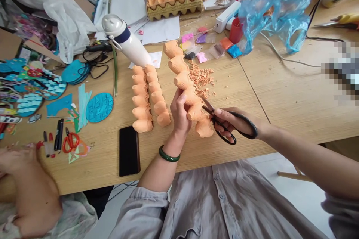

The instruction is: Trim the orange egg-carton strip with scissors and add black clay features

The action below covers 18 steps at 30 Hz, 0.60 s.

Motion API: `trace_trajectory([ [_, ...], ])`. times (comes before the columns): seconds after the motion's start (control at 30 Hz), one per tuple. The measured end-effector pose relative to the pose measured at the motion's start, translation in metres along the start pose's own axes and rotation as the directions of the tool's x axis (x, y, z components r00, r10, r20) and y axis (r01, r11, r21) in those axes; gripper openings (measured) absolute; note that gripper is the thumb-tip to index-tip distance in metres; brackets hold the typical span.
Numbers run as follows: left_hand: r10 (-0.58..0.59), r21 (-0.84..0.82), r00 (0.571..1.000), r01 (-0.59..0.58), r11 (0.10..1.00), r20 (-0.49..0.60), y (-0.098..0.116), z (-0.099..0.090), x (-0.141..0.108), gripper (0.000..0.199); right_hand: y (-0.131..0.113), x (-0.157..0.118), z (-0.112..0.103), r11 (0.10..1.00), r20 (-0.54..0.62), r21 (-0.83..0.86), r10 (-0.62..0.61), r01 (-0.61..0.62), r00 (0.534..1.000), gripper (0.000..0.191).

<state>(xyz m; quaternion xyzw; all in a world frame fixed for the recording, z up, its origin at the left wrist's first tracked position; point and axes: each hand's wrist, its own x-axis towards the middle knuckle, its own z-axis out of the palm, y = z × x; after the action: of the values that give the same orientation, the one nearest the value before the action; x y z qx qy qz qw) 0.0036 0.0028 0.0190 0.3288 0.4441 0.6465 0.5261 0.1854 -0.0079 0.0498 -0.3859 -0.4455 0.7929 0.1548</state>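
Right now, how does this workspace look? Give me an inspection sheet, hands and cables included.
Surface: wooden table, orange scraps scattered on it.
Work items: orange bumpy strip, in hand; two similar strips lying left of it; black-handled scissors.
Clutter: white bottle, phone, blue plastic bag, stacked egg trays.
Hands: left hand grips the strip; right hand holds the scissors, blades at the strip's edge.
Cables: pale cable at right; black cables at left and right.
Surroundings: another person's arm, lower left.

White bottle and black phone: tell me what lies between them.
In the head view, an orange egg-carton strip lies between the white bottle and the black phone, with a second strip beside it.
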Motion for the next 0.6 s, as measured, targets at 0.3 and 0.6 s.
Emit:
trace_trajectory([
  [0.3, 0.067, 0.055, 0.997, -0.070, 0.996, 0.050, -0.002, -0.004, -0.002, 0.047, -0.004, 0.001, -0.004, 0.995, -0.007, -0.088, -0.041, 0.040, 0.999, 0.060],
  [0.6, 0.081, 0.020, 0.997, -0.081, 0.996, 0.000, -0.010, -0.006, -0.003, 0.051, -0.007, 0.001, -0.001, 0.990, -0.094, -0.115, -0.090, 0.079, 0.991, 0.058],
])
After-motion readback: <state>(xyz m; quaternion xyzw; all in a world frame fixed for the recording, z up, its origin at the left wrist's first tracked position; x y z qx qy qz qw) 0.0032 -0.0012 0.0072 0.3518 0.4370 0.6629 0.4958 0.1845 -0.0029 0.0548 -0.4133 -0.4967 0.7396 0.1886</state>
